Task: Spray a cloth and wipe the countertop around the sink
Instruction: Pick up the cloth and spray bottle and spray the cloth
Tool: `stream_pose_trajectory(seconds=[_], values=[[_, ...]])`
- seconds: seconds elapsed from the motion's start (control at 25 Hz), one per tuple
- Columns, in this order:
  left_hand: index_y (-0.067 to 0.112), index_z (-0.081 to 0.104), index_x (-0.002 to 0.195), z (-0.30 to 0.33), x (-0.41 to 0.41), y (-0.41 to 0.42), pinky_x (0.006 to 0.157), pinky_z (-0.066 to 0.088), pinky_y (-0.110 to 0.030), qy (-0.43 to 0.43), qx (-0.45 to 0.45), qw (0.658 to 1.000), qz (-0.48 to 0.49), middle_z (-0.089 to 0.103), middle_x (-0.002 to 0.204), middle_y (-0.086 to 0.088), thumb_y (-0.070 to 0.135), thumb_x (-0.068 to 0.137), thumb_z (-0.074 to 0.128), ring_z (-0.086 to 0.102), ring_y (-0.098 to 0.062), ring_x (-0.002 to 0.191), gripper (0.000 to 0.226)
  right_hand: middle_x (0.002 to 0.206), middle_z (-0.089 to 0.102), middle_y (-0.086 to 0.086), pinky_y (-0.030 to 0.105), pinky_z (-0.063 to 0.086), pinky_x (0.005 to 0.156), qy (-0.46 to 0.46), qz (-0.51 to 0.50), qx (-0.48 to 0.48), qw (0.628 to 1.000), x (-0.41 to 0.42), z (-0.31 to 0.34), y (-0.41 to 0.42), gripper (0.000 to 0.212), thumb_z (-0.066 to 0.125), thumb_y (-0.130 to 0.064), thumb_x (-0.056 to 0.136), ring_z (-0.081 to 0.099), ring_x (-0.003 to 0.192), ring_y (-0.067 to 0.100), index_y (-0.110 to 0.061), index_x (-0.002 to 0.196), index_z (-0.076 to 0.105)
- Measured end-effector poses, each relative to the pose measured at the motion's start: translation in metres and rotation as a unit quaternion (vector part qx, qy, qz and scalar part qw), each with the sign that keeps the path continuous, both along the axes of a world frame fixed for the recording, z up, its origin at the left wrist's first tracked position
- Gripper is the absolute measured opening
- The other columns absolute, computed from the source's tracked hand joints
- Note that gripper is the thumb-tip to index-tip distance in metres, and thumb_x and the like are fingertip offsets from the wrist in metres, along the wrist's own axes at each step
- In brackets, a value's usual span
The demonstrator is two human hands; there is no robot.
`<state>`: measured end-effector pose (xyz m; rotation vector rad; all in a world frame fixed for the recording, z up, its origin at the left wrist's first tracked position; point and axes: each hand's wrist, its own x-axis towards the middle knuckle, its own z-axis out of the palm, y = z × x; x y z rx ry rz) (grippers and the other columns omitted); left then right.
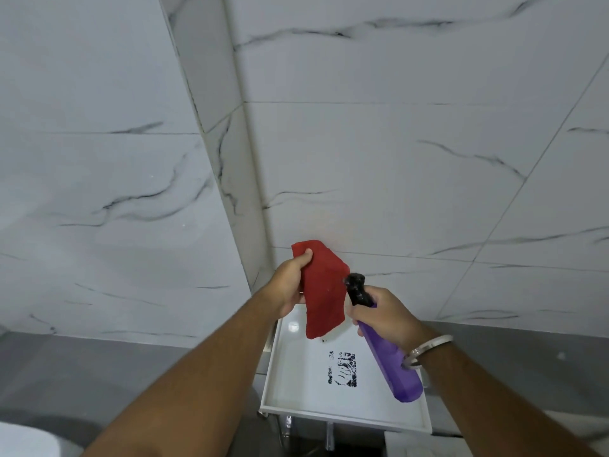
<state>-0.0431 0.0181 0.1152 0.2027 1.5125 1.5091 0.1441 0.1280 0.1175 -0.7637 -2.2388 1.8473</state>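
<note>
My left hand (291,283) holds up a red cloth (323,291) by its upper edge, so the cloth hangs down in front of the marble wall. My right hand (382,316) grips a purple spray bottle (392,361) around its neck. The bottle's black nozzle (356,286) points at the cloth and almost touches it. Below both hands lies a white square sink basin (283,384) with a dark patterned drain (342,369) in its middle.
White marble-look tiles cover the walls, which meet in a corner (230,153) behind the cloth. Metal pipes (328,438) show under the basin's near edge. A white rounded fixture (26,441) sits at the bottom left. A metal bracelet (426,349) circles my right wrist.
</note>
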Motion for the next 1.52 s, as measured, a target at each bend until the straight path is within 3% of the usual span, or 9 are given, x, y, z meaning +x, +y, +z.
stream_pose_trajectory(seconds=[0.16, 0.4, 0.52, 0.64, 0.88, 1.0, 1.24, 1.4, 1.52], values=[[0.019, 0.066, 0.12, 0.006, 0.003, -0.002, 0.082, 0.059, -0.041, -0.009, 0.009, 1.0, 0.005, 0.079, 0.104, 0.0, 0.052, 0.097, 0.052, 0.074, -0.019, 0.099, 0.043, 0.066, 0.063, 0.004, 0.026, 0.053, 0.057, -0.032, -0.017, -0.01, 0.999, 0.021, -0.015, -0.013, 0.003, 0.067, -0.01, 0.086, 0.062, 0.057, 0.019, -0.011, 0.088, 0.065], [0.019, 0.066, 0.119, 0.012, 0.004, -0.007, 0.075, 0.061, -0.039, -0.044, 0.033, 0.998, 0.014, 0.079, 0.106, -0.001, 0.049, 0.098, 0.051, 0.075, -0.017, 0.096, 0.039, 0.068, 0.062, 0.007, 0.029, 0.054, 0.06, -0.051, -0.035, -0.009, 0.998, 0.033, -0.032, -0.029, 0.007, 0.065, -0.008, 0.084, 0.061, 0.056, 0.023, -0.005, 0.089, 0.062], [0.019, 0.066, 0.119, 0.012, 0.004, -0.011, 0.076, 0.062, -0.042, -0.046, 0.035, 0.998, 0.0, 0.079, 0.105, -0.001, 0.049, 0.098, 0.052, 0.075, -0.018, 0.096, 0.04, 0.069, 0.06, 0.009, 0.043, 0.055, 0.066, -0.043, -0.055, 0.003, 0.998, 0.032, -0.032, -0.038, 0.004, 0.062, -0.004, 0.081, 0.059, 0.055, 0.023, -0.007, 0.083, 0.063], [0.017, 0.065, 0.121, 0.011, 0.002, -0.016, 0.084, 0.061, -0.047, -0.048, 0.035, 0.998, -0.014, 0.079, 0.106, -0.003, 0.05, 0.098, 0.052, 0.075, -0.021, 0.099, 0.043, 0.07, 0.061, 0.008, 0.035, 0.055, 0.061, -0.021, -0.063, 0.003, 0.998, 0.023, -0.014, -0.041, 0.014, 0.066, -0.011, 0.078, 0.06, 0.058, 0.024, -0.009, 0.092, 0.066], [0.018, 0.067, 0.123, 0.016, -0.003, -0.028, 0.074, 0.061, -0.043, -0.061, 0.047, 0.996, -0.046, 0.078, 0.11, -0.006, 0.061, 0.097, 0.042, 0.075, -0.022, 0.099, 0.056, 0.062, 0.062, 0.004, 0.034, 0.053, 0.056, 0.027, -0.083, 0.009, 0.996, -0.013, 0.042, -0.038, 0.021, 0.069, -0.018, 0.073, 0.059, 0.055, 0.02, -0.004, 0.088, 0.066], [0.019, 0.067, 0.123, 0.021, -0.003, -0.029, 0.079, 0.061, -0.046, -0.053, 0.047, 0.996, -0.053, 0.077, 0.114, -0.005, 0.062, 0.097, 0.04, 0.073, -0.023, 0.103, 0.057, 0.062, 0.06, 0.006, 0.034, 0.053, 0.056, 0.026, -0.083, 0.031, 0.996, -0.016, 0.046, -0.038, 0.008, 0.068, -0.009, 0.081, 0.059, 0.052, 0.018, -0.005, 0.078, 0.062], [0.021, 0.067, 0.119, 0.03, -0.001, -0.024, 0.072, 0.062, -0.042, -0.058, 0.065, 0.996, -0.021, 0.079, 0.106, -0.001, 0.058, 0.099, 0.041, 0.075, -0.018, 0.095, 0.049, 0.066, 0.057, 0.011, 0.038, 0.049, 0.061, -0.076, -0.03, 0.079, 0.993, 0.025, -0.01, -0.055, 0.015, 0.064, -0.011, 0.075, 0.056, 0.054, 0.021, 0.003, 0.079, 0.058], [0.02, 0.065, 0.125, 0.031, 0.005, -0.018, 0.069, 0.061, -0.042, -0.061, 0.068, 0.996, -0.006, 0.077, 0.112, -0.002, 0.057, 0.1, 0.041, 0.074, -0.019, 0.1, 0.051, 0.068, 0.056, 0.007, 0.037, 0.049, 0.065, -0.03, -0.027, 0.059, 0.997, 0.031, -0.012, -0.049, 0.007, 0.067, -0.015, 0.076, 0.057, 0.059, 0.024, -0.022, 0.077, 0.064], [0.018, 0.065, 0.125, 0.028, 0.01, -0.014, 0.071, 0.061, -0.042, -0.055, 0.052, 0.997, 0.002, 0.077, 0.113, -0.005, 0.058, 0.099, 0.04, 0.074, -0.02, 0.1, 0.054, 0.062, 0.063, 0.001, 0.037, 0.052, 0.062, 0.05, -0.033, 0.061, 0.996, 0.006, 0.013, -0.031, 0.007, 0.069, -0.018, 0.08, 0.062, 0.054, 0.021, -0.021, 0.075, 0.064]])
